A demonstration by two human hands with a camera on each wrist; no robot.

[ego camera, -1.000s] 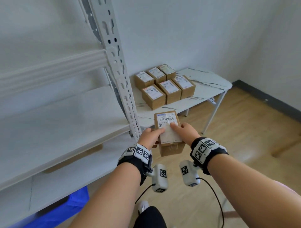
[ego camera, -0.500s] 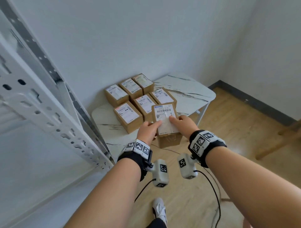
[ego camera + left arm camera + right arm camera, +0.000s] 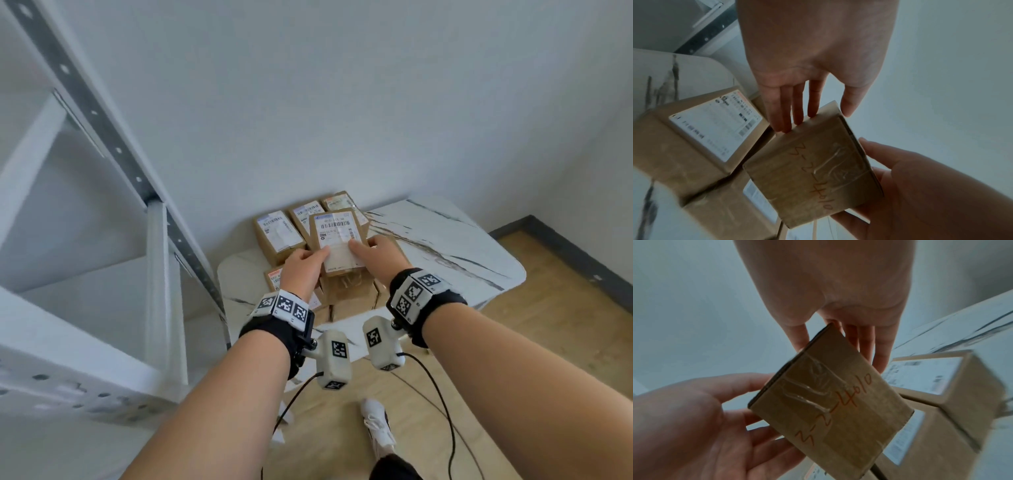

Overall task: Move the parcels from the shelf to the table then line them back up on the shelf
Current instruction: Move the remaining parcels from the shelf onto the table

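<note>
I hold one brown cardboard parcel (image 3: 337,236) with a white barcode label between both hands, above the parcels on the table. My left hand (image 3: 308,265) grips its left side, thumb on the label, and my right hand (image 3: 371,248) grips its right side the same way. From the left wrist view the parcel (image 3: 813,170) shows its taped end with red writing, my left fingers (image 3: 785,113) along one side. The right wrist view shows the same end of the parcel (image 3: 828,402) and my right fingers (image 3: 867,344) beneath it. Several labelled parcels (image 3: 277,236) sit in rows on the white marble-patterned table (image 3: 445,246).
A white metal shelf unit (image 3: 68,342) with a perforated upright (image 3: 161,212) stands at the left, close to the table's left end. White walls lie behind the table and to the right. Wood floor and my shoes (image 3: 376,425) are below. The table's right half is bare.
The view has swung from the shelf to the table. Both hands have carried the parcel forward until it hangs over the rows of parcels on the table.
</note>
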